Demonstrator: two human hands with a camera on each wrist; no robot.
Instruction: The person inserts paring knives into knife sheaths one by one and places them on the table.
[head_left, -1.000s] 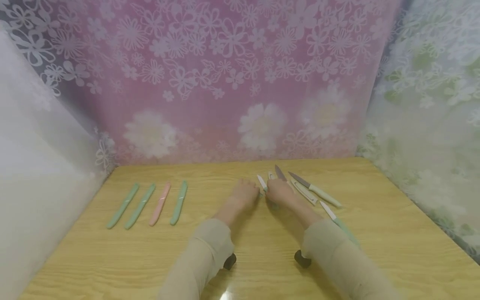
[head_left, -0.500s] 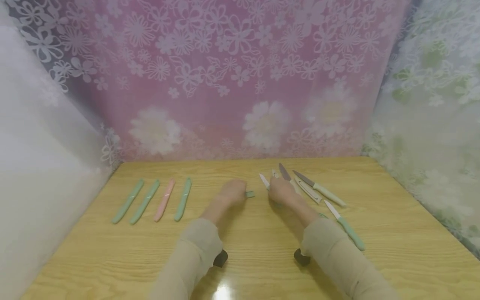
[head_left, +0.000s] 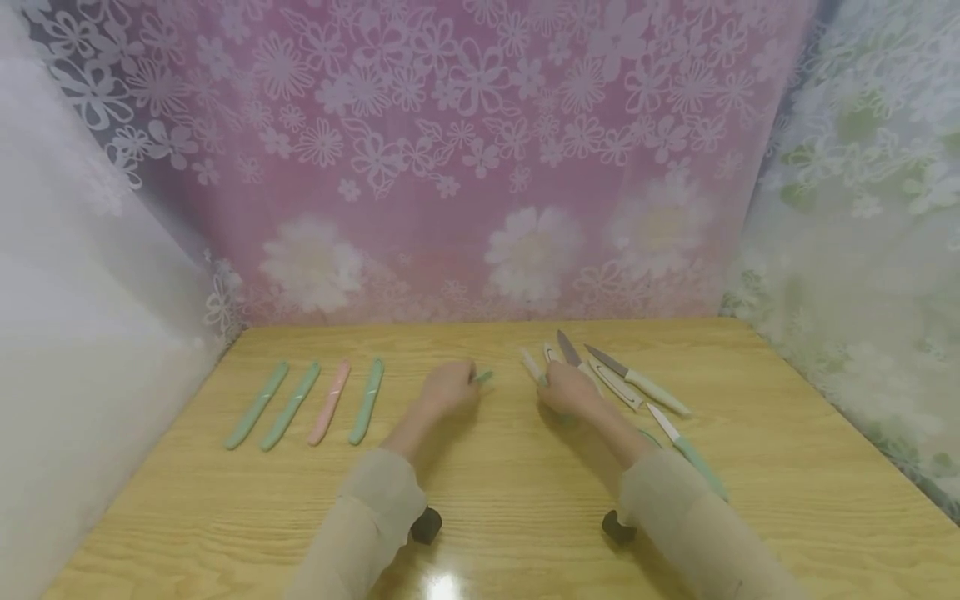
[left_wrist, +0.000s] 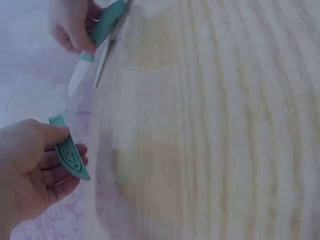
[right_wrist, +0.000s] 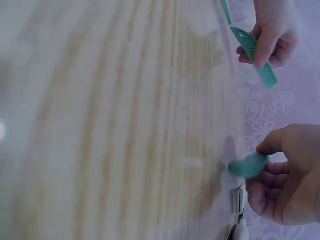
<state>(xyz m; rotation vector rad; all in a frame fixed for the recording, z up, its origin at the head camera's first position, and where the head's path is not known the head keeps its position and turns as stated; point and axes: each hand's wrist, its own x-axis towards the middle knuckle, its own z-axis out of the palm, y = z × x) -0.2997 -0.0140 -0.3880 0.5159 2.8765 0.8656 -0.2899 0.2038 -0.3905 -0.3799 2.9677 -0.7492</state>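
Note:
My left hand (head_left: 447,387) pinches a green knife sheath (left_wrist: 70,152) between thumb and fingers; raised lettering shows on its face in the left wrist view. My right hand (head_left: 570,390) grips a small green-handled paring knife (left_wrist: 78,77) by the handle, its pale blade bare and pointing toward the left hand's side. The two hands are apart, both above the far half of the table. Just beyond the right hand lie a cream sheath (head_left: 551,352) and a dark-bladed knife (head_left: 568,347), its handle partly hidden by that hand.
Sheathed knives, several green (head_left: 366,402) and one pink (head_left: 328,404), lie in a row at left. At right are a cream-handled knife (head_left: 656,392), a cream sheath (head_left: 615,383) and a bare green knife (head_left: 697,462), near the right sleeve. A flowered curtain (head_left: 450,167) borders the wooden table (head_left: 495,500).
The left hand has moved leftward, away from the right hand, carrying the green sheath. The right hand has stayed in nearly the same place with the paring knife.

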